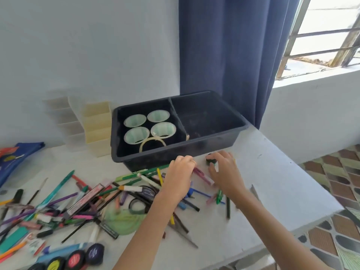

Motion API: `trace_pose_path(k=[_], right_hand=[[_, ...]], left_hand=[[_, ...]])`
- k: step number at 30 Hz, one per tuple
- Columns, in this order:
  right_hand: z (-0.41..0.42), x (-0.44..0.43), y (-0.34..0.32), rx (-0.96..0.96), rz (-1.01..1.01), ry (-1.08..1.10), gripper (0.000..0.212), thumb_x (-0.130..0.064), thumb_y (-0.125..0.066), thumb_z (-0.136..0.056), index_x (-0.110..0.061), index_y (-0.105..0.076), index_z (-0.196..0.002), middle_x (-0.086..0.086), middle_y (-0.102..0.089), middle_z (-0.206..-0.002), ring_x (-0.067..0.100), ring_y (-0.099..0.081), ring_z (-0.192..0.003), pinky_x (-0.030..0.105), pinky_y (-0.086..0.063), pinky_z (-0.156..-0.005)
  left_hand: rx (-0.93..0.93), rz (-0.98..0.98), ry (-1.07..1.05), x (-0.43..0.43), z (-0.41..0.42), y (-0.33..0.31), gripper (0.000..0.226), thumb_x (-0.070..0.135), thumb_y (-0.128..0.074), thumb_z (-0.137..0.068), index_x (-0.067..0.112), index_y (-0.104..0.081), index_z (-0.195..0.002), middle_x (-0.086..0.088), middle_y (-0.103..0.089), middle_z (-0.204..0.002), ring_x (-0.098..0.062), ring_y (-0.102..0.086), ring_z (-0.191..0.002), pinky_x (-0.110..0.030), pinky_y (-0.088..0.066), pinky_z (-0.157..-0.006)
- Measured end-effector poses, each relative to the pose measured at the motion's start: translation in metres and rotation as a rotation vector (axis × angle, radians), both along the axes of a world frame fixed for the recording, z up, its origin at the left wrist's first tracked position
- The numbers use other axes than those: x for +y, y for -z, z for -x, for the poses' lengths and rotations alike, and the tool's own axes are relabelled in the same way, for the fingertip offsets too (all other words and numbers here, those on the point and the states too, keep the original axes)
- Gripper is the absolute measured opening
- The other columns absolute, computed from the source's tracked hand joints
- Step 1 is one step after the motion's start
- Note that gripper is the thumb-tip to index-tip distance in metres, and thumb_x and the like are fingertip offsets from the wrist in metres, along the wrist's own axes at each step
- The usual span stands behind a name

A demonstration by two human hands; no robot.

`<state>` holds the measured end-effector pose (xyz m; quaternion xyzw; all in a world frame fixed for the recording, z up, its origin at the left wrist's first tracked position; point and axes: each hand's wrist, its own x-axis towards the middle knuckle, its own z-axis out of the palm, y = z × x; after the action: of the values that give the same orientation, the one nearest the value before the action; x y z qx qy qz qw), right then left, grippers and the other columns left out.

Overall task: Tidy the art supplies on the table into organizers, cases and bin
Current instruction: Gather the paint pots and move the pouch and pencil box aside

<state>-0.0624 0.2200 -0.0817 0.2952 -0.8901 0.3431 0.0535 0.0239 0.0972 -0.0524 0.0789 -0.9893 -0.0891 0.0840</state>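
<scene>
A black two-compartment bin [229,141] stands at the back of the white table [272,182]. Its left half holds several pale green cups [136,134] and a cream tape ring [153,144]. Pens, markers and pencils [81,201] lie scattered in front. My right hand [226,172] rests just before the bin, fingers closed around a small dark round roll [210,161]. My left hand [180,172] is curled knuckles-up over the pile, at the end of a pink marker [203,176]. Its fingertips are hidden.
Cream stepped organizers [95,125] stand left of the bin against the wall. A blue pouch [17,160] lies far left. Round paint pots [76,258] sit at the near edge, with a green protractor [124,221] and a dark tape roll [137,206] mid-pile. The table's edge runs along the right.
</scene>
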Motion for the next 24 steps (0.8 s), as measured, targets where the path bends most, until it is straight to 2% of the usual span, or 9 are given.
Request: trace_pose_path(k=[4, 8, 14, 19, 24], right_hand=[[0.025, -0.001, 0.005, -0.061, -0.104, -0.047, 0.025, -0.016, -0.053, -0.093, -0.017, -0.059, -0.117, 0.001, -0.054, -0.122, 0.017, -0.044, -0.113, 0.023, -0.038, -0.093], [0.035, -0.004, 0.008, -0.140, -0.084, -0.101, 0.030, -0.018, -0.059, -0.090, -0.020, -0.056, -0.120, 0.001, -0.055, -0.123, 0.017, -0.049, -0.111, 0.022, -0.040, -0.093], [0.026, -0.013, 0.008, -0.072, 0.049, -0.087, 0.031, -0.018, -0.066, -0.085, -0.019, -0.057, -0.115, -0.002, -0.057, -0.112, 0.008, -0.050, -0.094, 0.014, -0.038, -0.080], [-0.007, -0.029, 0.006, -0.028, 0.158, -0.125, 0.033, -0.018, -0.071, -0.080, -0.019, -0.057, -0.110, -0.008, -0.054, -0.101, 0.006, -0.051, -0.087, 0.006, -0.036, -0.073], [-0.053, -0.050, 0.000, -0.034, 0.202, -0.174, 0.034, -0.018, -0.071, -0.079, -0.018, -0.058, -0.111, -0.008, -0.054, -0.100, 0.007, -0.051, -0.089, 0.011, -0.041, -0.075]], left_hand=[[-0.195, 0.138, 0.019, -0.004, 0.016, -0.001, 0.049, 0.004, -0.058, -0.082, 0.017, -0.050, -0.128, -0.001, -0.046, -0.133, -0.023, -0.040, -0.121, -0.032, -0.029, -0.098], [-0.237, 0.165, 0.029, -0.006, 0.022, 0.000, 0.049, 0.008, -0.059, -0.084, 0.021, -0.051, -0.130, -0.002, -0.052, -0.125, -0.023, -0.045, -0.117, -0.032, -0.029, -0.099], [-0.058, -0.083, -0.055, -0.008, 0.012, 0.001, 0.048, 0.014, -0.062, -0.086, 0.022, -0.050, -0.132, 0.002, -0.049, -0.120, -0.018, -0.049, -0.108, -0.028, -0.035, -0.093], [0.135, -0.291, -0.153, -0.010, -0.024, 0.000, 0.034, 0.021, -0.060, -0.088, 0.017, -0.057, -0.122, 0.003, -0.049, -0.109, -0.014, -0.051, -0.102, -0.032, -0.046, -0.087], [0.245, -0.391, -0.273, -0.022, -0.072, -0.004, 0.040, 0.024, -0.068, -0.084, 0.015, -0.057, -0.122, 0.004, -0.049, -0.111, -0.007, -0.052, -0.103, -0.012, -0.042, -0.087]])
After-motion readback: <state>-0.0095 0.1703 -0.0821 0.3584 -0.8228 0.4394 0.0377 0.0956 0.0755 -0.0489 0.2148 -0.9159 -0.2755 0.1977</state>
